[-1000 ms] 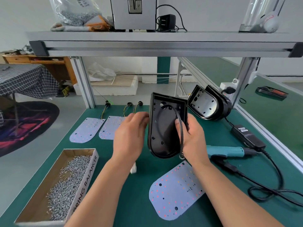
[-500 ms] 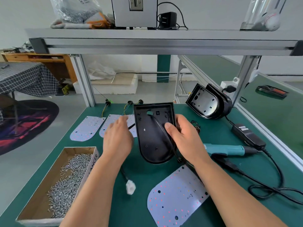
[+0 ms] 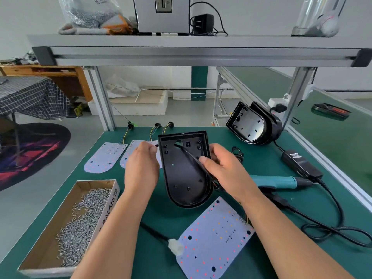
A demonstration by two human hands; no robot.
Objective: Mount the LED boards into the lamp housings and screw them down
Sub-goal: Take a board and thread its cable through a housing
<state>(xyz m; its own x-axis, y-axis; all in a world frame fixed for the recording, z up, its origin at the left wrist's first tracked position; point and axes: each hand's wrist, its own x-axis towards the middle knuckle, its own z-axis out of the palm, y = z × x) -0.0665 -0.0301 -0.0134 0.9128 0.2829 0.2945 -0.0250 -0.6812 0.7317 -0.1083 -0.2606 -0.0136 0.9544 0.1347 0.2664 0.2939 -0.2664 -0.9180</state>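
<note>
Now the black D-shaped plastic lamp housing [image 3: 181, 178] has tipped down, board-ready; left hand [image 3: 141, 170] pinches its black cable [image 3: 189, 156], right hand [image 3: 225, 170] grips its rim.

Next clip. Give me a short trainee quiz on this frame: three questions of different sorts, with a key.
1. True or false: the nearest LED board lies on the table, outside the held housing.
2. What does the left hand pinch? A the black cable; B a screw; C a glove.
3. Fill in: the teal screwdriver lies to the ___ of the right hand.
Key: 1 true; 2 A; 3 right.
</note>
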